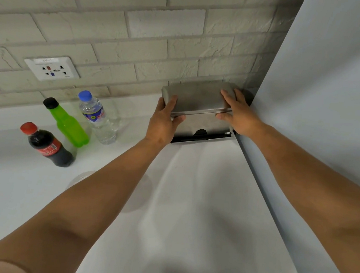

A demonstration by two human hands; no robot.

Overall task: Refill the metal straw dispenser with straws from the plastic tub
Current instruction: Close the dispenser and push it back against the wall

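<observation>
Gripping the brushed-metal box straw dispenser [200, 107] from both ends here: my left hand [162, 123] wraps its left edge, my right hand [239, 116] clamps the right side, fingers over the lid. It sits on the white counter [200, 205], in the corner by the brick wall [120, 19]. Cola bottle [47, 144], green bottle [67, 122] and water bottle [97, 116] stand well left.

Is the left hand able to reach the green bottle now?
Probably yes, after letting go: the left hand grips the dispenser, and bare counter lies between it and the green bottle.
</observation>
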